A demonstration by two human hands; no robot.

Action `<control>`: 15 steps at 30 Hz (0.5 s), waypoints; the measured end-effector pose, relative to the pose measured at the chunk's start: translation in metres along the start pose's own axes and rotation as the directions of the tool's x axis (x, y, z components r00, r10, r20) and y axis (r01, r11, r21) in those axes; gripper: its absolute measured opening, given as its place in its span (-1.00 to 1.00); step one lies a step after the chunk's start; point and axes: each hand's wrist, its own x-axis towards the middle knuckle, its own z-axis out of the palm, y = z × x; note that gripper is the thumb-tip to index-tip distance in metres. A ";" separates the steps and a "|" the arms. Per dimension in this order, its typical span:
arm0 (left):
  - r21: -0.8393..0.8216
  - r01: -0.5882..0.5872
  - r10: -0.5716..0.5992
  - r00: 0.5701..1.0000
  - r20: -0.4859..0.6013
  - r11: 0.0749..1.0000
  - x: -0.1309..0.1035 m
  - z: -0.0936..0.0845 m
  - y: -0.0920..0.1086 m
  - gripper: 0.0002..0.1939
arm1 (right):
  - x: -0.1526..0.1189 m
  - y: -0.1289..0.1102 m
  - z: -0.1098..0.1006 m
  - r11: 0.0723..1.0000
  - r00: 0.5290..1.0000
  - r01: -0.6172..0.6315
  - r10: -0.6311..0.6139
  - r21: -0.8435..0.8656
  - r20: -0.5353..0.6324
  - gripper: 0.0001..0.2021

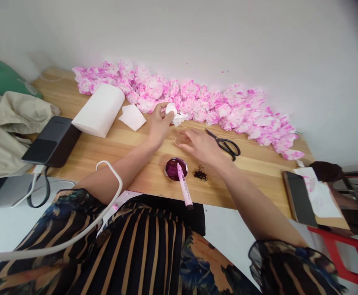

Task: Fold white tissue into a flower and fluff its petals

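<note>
A person seated at a wooden table [105,149] pinches a small bunch of white tissue [174,114] between the thumb and fingers of the left hand [159,121], just in front of a long row of pink-and-white paper flowers [197,102] lined up against the wall. The right hand [199,146] rests flat on the table beside it, fingers loosely spread, holding nothing. Black scissors [226,144] lie just to its right. Nearer the table's edge, a pink marker [184,189] leans out of a small dish of purple dye [174,168], next to a dark clump of wire [200,174]. A white tissue pack [99,110] and a loose sheet [132,117] sit to the left.
</note>
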 end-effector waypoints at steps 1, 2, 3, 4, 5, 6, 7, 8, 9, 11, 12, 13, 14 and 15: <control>0.004 -0.007 0.007 1.000 -0.001 1.000 0.000 -0.001 -0.001 -0.68 | 0.008 -0.007 0.008 1.000 1.000 0.000 -0.001 0.020 0.005 -0.57; 0.010 -0.012 0.012 1.000 -0.001 1.000 0.001 -0.001 -0.001 -0.68 | 0.015 -0.011 0.015 1.000 1.000 -0.001 0.001 0.021 0.010 -0.60; 0.016 -0.015 0.015 1.000 -0.001 1.000 0.001 -0.001 -0.002 -0.68 | 0.021 -0.013 0.019 1.000 1.000 -0.009 0.009 0.019 0.004 -0.68; 0.022 -0.017 0.017 1.000 -0.001 1.000 0.002 -0.001 -0.002 -0.68 | 0.025 -0.012 0.020 1.000 1.000 -0.016 0.016 0.020 0.003 -0.76; 0.027 -0.018 0.018 1.000 -0.002 0.999 0.002 -0.001 -0.002 -0.69 | 0.026 -0.009 0.018 0.999 1.000 -0.025 0.025 0.022 0.012 -0.81; 0.030 -0.018 0.018 1.000 -0.005 0.999 0.002 -0.001 -0.002 -0.70 | 0.023 -0.004 0.011 0.999 0.999 -0.029 0.029 0.028 0.029 -0.83; 0.031 -0.016 0.016 1.000 -0.009 0.999 0.003 -0.001 -0.001 -0.71 | 0.016 0.003 0.001 0.999 0.998 -0.035 0.033 0.029 0.049 -0.84; 0.030 -0.011 0.012 1.000 -0.016 0.999 0.003 0.000 -0.001 -0.71 | 0.003 0.012 -0.011 0.998 0.995 -0.056 0.053 0.030 0.079 -0.84; 0.029 -0.005 0.006 1.000 -0.023 1.000 0.003 0.000 0.000 -0.71 | -0.014 0.020 -0.024 0.996 0.993 -0.080 0.076 0.043 0.085 -0.84; 0.029 0.006 -0.005 0.999 -0.032 1.000 0.003 -0.001 0.001 -0.70 | -0.063 0.036 -0.047 0.993 0.994 -0.101 0.098 0.059 0.042 -0.80; 0.033 0.005 -0.004 1.000 -0.029 0.999 0.004 -0.001 0.000 -0.69 | -0.092 0.041 -0.054 0.994 0.995 -0.080 0.075 0.081 0.059 -0.72; 0.041 -0.001 0.002 1.000 -0.019 0.999 0.004 -0.002 -0.002 -0.69 | -0.122 0.043 -0.057 0.995 0.998 -0.060 0.060 0.075 0.012 -0.64; 0.050 -0.014 0.014 1.000 -0.003 0.999 0.006 -0.003 -0.004 -0.68 | -0.152 0.042 -0.057 0.998 0.997 -0.037 0.040 0.043 -0.060 -0.56; 0.058 -0.028 0.027 0.999 0.018 0.998 0.008 -0.004 -0.008 -0.67 | -0.178 0.040 -0.054 1.000 0.987 -0.029 0.030 0.010 -0.156 -0.48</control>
